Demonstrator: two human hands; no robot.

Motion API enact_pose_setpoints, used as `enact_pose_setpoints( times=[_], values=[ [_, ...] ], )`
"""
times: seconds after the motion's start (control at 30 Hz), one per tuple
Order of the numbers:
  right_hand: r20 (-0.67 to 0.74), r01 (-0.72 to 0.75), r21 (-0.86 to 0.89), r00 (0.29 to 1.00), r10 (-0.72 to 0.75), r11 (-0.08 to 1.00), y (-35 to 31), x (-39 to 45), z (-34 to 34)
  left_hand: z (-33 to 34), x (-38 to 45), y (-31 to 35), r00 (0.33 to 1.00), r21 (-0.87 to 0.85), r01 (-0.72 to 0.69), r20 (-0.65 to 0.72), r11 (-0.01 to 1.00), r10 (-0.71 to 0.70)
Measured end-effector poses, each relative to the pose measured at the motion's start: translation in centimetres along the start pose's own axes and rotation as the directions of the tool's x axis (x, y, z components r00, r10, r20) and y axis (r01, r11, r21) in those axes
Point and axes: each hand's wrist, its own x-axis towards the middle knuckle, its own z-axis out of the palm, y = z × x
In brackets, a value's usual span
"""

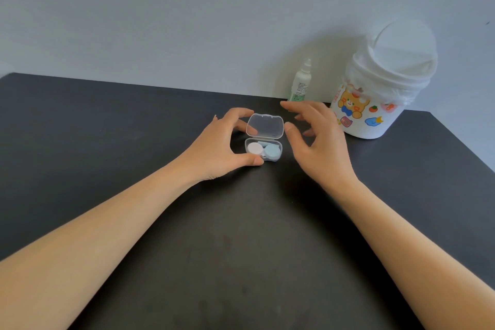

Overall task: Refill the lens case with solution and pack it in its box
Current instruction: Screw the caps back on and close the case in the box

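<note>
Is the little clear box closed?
No, the clear box has its lid standing up, and the lens case shows inside.

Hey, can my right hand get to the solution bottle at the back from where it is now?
Probably yes. The right hand hovers empty just in front of the solution bottle, with nothing between them. The sticker-covered bin stands close on the bottle's right, so reach carefully.

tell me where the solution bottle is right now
In the head view the solution bottle stands upright at the table's back edge, against the wall, just left of the stickered white bin and behind the right hand.
</note>
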Motion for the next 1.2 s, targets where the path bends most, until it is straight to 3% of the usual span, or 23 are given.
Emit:
enact_pose_setpoints(
  times=[0.13, 0.33, 0.67, 1.2],
  values=[
    [0.099, 0.032, -0.034, 0.995, -0.029, 0.999, 0.1, -0.1, 0.2, 0.0, -0.1, 0.0, 1.000, -0.004, -0.012, 0.000, 1.000, 0.012],
    [0.045, 0.075, -0.031, 0.996, -0.073, 0.997, 0.1, -0.2, 0.0, 0.1, -0.1, -0.1, 1.000, -0.006, -0.021, -0.017, 1.000, 0.021],
    [0.085, 0.124, 0.041, 0.988, -0.127, 0.991, 0.6, -1.6, -0.4, -0.2, -0.1, 0.0, 0.999, -0.013, -0.041, 0.000, 0.999, 0.041],
    [0.128, 0.287, -0.042, 0.951, -0.280, 0.957, 2.0, -1.9, -0.2, 0.0, -0.2, -0.2, 0.996, 0.059, -0.063, -0.052, 0.996, 0.066]
  ],
)
